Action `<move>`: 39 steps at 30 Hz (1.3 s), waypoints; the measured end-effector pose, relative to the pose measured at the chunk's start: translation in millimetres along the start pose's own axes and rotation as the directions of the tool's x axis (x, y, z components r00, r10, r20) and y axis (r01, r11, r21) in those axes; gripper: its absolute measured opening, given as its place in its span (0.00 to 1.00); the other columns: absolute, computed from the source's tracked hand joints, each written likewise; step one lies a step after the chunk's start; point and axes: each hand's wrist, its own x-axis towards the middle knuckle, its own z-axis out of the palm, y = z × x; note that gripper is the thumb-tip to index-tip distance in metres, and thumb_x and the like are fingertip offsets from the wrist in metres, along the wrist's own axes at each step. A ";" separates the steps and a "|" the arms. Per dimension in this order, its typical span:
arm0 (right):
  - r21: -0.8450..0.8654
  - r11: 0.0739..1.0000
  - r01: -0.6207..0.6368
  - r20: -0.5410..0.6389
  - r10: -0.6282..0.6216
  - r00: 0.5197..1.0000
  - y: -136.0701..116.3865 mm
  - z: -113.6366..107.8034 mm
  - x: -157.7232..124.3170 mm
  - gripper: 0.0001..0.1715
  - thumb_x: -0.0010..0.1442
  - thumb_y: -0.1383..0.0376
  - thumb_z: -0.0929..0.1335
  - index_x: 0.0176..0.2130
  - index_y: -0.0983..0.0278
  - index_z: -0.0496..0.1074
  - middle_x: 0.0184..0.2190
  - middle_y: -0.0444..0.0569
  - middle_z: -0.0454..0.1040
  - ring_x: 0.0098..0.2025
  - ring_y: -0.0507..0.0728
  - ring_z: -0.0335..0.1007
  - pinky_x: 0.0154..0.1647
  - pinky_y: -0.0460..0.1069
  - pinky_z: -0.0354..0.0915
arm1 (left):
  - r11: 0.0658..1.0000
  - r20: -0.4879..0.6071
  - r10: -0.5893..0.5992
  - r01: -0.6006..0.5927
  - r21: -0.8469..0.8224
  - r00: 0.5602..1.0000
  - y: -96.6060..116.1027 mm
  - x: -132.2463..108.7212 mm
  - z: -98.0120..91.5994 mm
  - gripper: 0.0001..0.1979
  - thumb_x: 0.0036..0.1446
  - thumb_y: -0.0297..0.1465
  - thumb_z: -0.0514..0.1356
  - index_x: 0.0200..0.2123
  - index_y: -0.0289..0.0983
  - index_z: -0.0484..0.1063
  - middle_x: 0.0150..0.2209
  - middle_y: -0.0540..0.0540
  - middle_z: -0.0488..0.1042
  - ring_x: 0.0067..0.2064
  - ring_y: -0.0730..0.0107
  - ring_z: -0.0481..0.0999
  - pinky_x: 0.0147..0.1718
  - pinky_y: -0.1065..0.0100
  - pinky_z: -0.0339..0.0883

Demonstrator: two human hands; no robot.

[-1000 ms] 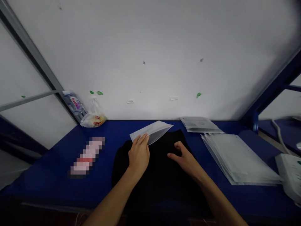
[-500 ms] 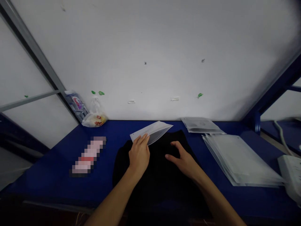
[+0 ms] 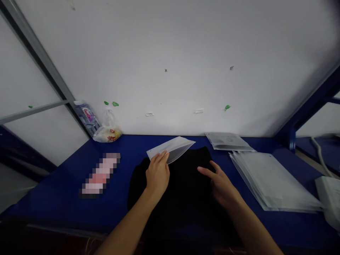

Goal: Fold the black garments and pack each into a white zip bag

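A black folded cloth item, perhaps a garment, lies in front of me on the blue table. Across its far left part rests a small frosted plastic bag, its mouth gaping toward the right. My left hand holds this bag, with the fingers over its near edge; the underside of the grip is hidden. Over the right side of the black cloth is my right hand, thumb and index finger apart. I see nothing between them, though its lower fingers are partly hidden.
Several frosted bags lie stacked on the right, with another frosted bag behind them. A white power strip stands at the far right. On the left are a pixelated phone-like object, a plastic bottle and a knotted bag.
My right hand has shifted right and slightly toward me, to the right side of the black cloth. My left hand and the small bag have stayed in place.
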 end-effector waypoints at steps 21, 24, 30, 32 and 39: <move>-0.012 0.989 0.148 0.271 -0.139 0.952 -12.3 0.1 -22.3 0.57 0.41 0.66 0.72 0.63 0.46 0.45 0.48 0.47 0.72 0.45 0.61 0.72 0.43 0.57 0.68 | 1.000 0.008 0.000 0.000 -0.013 1.000 -3.7 0.1 3.0 0.22 0.55 0.18 0.52 0.51 0.37 0.69 0.54 0.47 0.69 0.56 0.60 0.65 0.51 0.58 0.66; 0.101 0.983 0.153 0.180 -0.169 0.969 -9.9 0.9 -23.7 0.57 0.41 0.66 0.72 0.63 0.47 0.43 0.47 0.47 0.73 0.44 0.60 0.72 0.43 0.57 0.69 | 0.999 -0.007 0.046 -0.046 -0.028 0.999 -3.9 -0.5 5.9 0.23 0.54 0.16 0.51 0.51 0.38 0.69 0.54 0.47 0.69 0.57 0.60 0.64 0.52 0.57 0.65; 0.272 0.958 0.090 -0.026 -0.087 0.996 -7.0 8.4 -2.6 0.54 0.41 0.68 0.72 0.61 0.52 0.47 0.47 0.47 0.72 0.45 0.57 0.72 0.46 0.51 0.69 | 0.974 -0.069 0.208 -0.213 -0.080 0.976 3.9 -8.4 5.3 0.28 0.54 0.15 0.48 0.57 0.36 0.61 0.59 0.44 0.62 0.61 0.61 0.58 0.55 0.56 0.62; 0.289 0.954 0.081 -0.087 -0.058 0.994 -7.4 8.1 1.6 0.53 0.41 0.69 0.72 0.61 0.53 0.47 0.46 0.48 0.71 0.44 0.57 0.73 0.45 0.51 0.69 | 0.973 -0.077 0.214 -0.219 -0.077 0.974 8.5 -11.1 2.4 0.30 0.53 0.14 0.48 0.59 0.35 0.57 0.61 0.42 0.59 0.62 0.59 0.55 0.56 0.56 0.62; 0.111 0.994 -0.008 0.045 0.003 0.999 -2.7 1.4 -0.8 0.49 0.43 0.69 0.71 0.60 0.58 0.51 0.32 0.45 0.75 0.36 0.58 0.75 0.37 0.51 0.71 | 0.979 -0.024 0.202 -0.203 -0.030 0.979 20.5 -11.5 -3.2 0.37 0.49 0.11 0.47 0.62 0.36 0.49 0.64 0.42 0.51 0.64 0.54 0.50 0.54 0.54 0.64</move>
